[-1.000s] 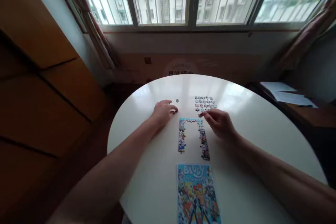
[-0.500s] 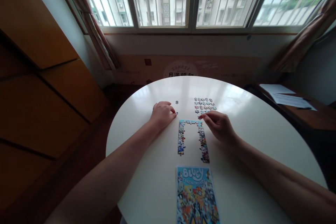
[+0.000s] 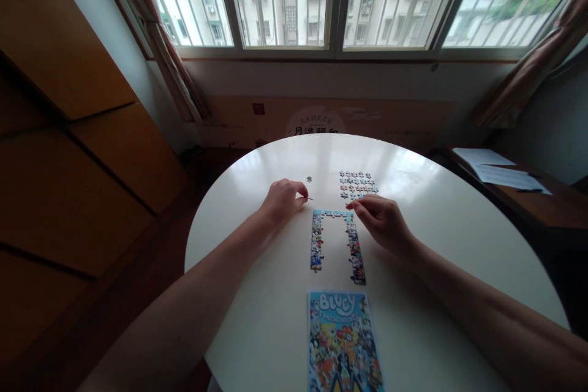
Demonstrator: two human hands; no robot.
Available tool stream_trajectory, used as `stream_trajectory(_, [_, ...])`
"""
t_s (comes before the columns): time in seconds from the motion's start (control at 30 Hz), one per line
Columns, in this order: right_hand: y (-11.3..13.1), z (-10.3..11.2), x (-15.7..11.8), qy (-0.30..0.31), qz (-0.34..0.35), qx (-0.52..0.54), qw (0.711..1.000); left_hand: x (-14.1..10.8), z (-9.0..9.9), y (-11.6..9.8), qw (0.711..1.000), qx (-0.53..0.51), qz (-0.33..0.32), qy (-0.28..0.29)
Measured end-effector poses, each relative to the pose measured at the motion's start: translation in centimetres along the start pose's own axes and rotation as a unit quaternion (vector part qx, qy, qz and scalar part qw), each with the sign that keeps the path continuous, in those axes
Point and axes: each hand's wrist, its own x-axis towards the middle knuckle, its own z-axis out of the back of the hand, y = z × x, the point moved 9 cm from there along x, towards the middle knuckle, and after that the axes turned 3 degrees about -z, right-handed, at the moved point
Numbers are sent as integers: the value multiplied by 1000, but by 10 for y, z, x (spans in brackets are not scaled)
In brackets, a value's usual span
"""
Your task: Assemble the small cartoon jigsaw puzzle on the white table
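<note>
Between thumb and forefinger, my left hand point(image 3: 285, 197) pinches a puzzle piece point(image 3: 310, 198), seen nearly edge-on just above the table. My right hand point(image 3: 383, 215) is closed, its fingertips together by the top right corner of the puzzle frame point(image 3: 316, 239). A tiny dark bit shows at those fingertips, too small to make out. The partly joined frame has a top row and two sides, with bare table inside it. Beyond my right hand lie rows of loose puzzle pieces point(image 3: 353, 181). One single piece point(image 3: 309, 179) lies past my left hand.
All of this is on a round white table point(image 3: 257, 324). A colourful Bluey picture sheet point(image 3: 344, 340) lies near me, below the frame. Papers point(image 3: 496, 170) rest on a brown surface at the right. A wooden cabinet point(image 3: 82, 184) stands at the left, windows ahead.
My left hand has picked the puzzle piece up off the table and tilted it on edge. The right hand has barely moved.
</note>
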Motion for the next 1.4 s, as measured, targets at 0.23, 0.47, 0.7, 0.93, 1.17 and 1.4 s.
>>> stream_trajectory(0.23, [22, -8, -4, 50, 53, -24, 997, -15, -4, -22, 948, -305, 53, 75])
stream_trajectory(0.47, [40, -11, -8, 60, 112, -20, 992, -23, -22, -48, 908, -375, 48, 181])
stream_trajectory(0.7, [42, -16, -11, 98, 128, -23, 987, -23, -28, -51, 889, -413, 43, 192])
stream_trajectory(0.93, [39, -13, -12, 118, 116, -71, 984, -20, -33, -58, 897, -398, -21, 192])
stream_trajectory(1.17, [41, -14, -15, 144, 120, -65, 980, -20, -33, -64, 900, -387, -50, 196])
stream_trajectory(1.4, [46, -11, -15, 165, 110, -71, 978, -22, -33, -68, 885, -414, -66, 206])
